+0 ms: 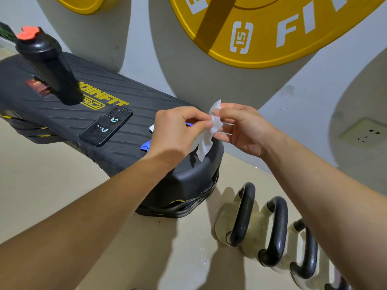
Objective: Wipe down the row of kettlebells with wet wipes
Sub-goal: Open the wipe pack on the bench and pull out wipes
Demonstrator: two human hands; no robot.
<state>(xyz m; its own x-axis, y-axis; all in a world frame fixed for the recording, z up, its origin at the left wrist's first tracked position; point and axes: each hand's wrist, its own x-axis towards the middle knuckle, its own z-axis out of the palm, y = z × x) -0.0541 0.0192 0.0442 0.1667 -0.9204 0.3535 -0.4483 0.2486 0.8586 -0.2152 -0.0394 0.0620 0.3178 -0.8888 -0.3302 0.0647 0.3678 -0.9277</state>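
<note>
While a black bottle [49, 68] with an orange cap stands at the far left of a ribbed black step platform [129, 151], a person unfolds a white wet wipe [206, 137] above the platform's right end. A dark phone [106, 125] lies flat on the platform, between the bottle and the hands. A blue-and-white packet [146, 145] shows at the platform's right end, mostly hidden behind the left wrist.

The left hand [178, 130] reaches in from the lower left, its thumb and forefinger pinched on the left edge of the wipe, the other fingers curled beneath. The wipe is crumpled, its top corner standing above the fingertips and its lower end hanging just above the platform's edge. The right hand [244, 127] comes in from the lower right, thumb and forefinger nipping the upper right part of the same wipe, the remaining fingers loosely extended below it.

Lower right, on the beige floor [62, 174], a row of pale kettlebells [263, 233] with black handles runs along the grey wall [293, 91] toward the bottom corner, partly covered by the right forearm and well apart from the wipe. Yellow weight plates [261, 38] hang on the wall above, and a wall socket [365, 132] sits at the far right.
</note>
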